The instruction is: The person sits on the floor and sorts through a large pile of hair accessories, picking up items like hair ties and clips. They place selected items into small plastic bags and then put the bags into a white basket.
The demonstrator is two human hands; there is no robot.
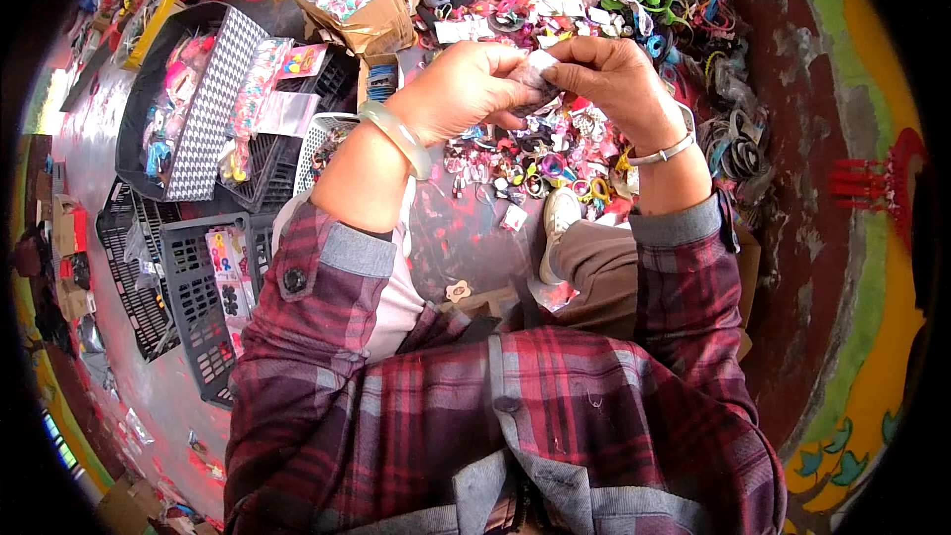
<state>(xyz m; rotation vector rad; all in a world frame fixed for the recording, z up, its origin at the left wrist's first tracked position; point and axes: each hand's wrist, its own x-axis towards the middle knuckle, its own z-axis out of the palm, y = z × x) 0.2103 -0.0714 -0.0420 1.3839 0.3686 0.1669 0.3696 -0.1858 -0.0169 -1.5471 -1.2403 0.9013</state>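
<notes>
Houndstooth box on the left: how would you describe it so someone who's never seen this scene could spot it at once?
Left of the person's left hand is a large cluster of dark slotted crates. At its upper end in the picture sits a long open box holding small colourful goods. Its black-and-white houndstooth side sets it apart from the plain crates.

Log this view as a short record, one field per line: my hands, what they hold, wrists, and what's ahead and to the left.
Left hand: pinching small pale item
Right hand: pinching the same item
Item kind: unclear
Wrists: pale bangle left, narrow band right
Ahead: heap of small colorful accessories
Left: houndstooth-patterned box, dark plastic crate
</notes>
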